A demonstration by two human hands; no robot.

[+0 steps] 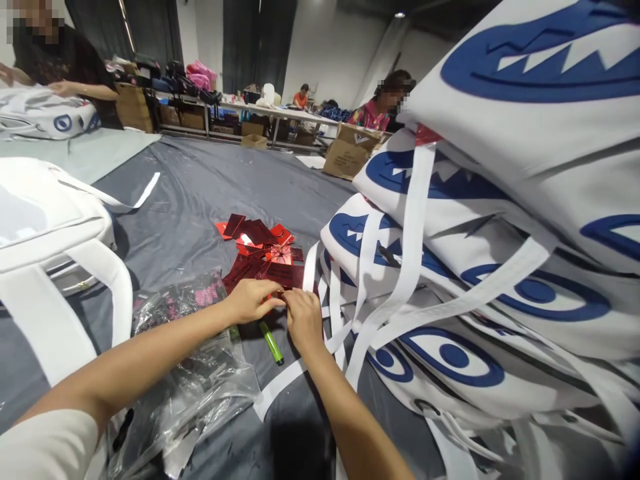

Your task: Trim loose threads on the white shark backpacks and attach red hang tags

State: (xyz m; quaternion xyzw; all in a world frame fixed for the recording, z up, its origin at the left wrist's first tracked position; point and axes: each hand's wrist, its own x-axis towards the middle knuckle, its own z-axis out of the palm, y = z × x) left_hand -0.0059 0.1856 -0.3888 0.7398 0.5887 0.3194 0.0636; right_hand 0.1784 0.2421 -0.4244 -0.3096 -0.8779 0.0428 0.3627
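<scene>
My left hand point(250, 300) and my right hand point(303, 319) meet at the near edge of a heap of shiny red tags point(260, 250) on the grey table cover. Both pinch one small red tag point(277, 293) between their fingertips. A green lighter point(271, 343) lies on the cloth just under my hands. Clear plastic bags point(193, 373) with more small items lie beneath my left forearm.
A tall stack of white bags with blue shark faces point(500, 220) and hanging white straps fills the right side. Another white bag point(45, 227) lies at the left. Other people work at the far left and back, near cardboard boxes point(350, 152).
</scene>
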